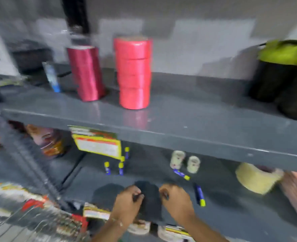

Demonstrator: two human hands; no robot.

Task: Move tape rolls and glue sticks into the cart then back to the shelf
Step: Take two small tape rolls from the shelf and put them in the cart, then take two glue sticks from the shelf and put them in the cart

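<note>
The view is motion-blurred. On the lower grey shelf (222, 215), my left hand (126, 203) and my right hand (177, 201) press on either side of a black stack of tape rolls (149, 199), fingers curled against it. Blue glue sticks with yellow caps stand behind it (107, 168) (121, 167), and two lie to the right (181, 174) (200, 196). Two small white tape rolls (177, 159) (193, 164) stand further back. A wide cream tape roll (255, 179) lies at the right.
The upper shelf (196, 119) carries two tall red roll stacks (133, 72) (86, 72) and black rolls with a green top (275, 75). A wire cart (31, 215) with colourful packets sits at the lower left. A yellow packet (97, 144) hangs under the upper shelf.
</note>
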